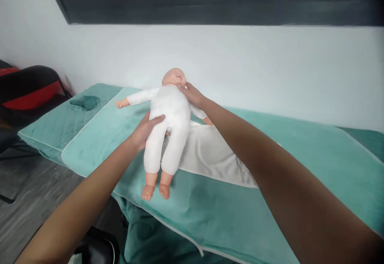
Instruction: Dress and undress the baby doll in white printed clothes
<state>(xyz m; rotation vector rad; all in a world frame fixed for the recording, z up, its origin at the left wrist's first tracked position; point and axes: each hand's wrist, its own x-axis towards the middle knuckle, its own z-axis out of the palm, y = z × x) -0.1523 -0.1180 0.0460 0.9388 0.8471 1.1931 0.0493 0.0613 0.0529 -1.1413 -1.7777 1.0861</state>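
Observation:
A baby doll (171, 106) with a white cloth body and bare plastic head, hands and feet is held face up above the bed, its feet toward me. My left hand (147, 130) grips it at the hip, thumb on top and the other fingers under the body. At the neck and the side of the head, my right hand (192, 94) supports it, with most of its fingers hidden behind. Under and to the right of the doll, a pale grey cloth (210, 156) lies on the bed.
The bed has a green cover (288, 156) and stands along a white wall (240, 64) below a dark window frame (180, 10). At its left end is a face hole (85, 102). A black and red chair (33, 92) stands left; a black stool (96, 248) is below.

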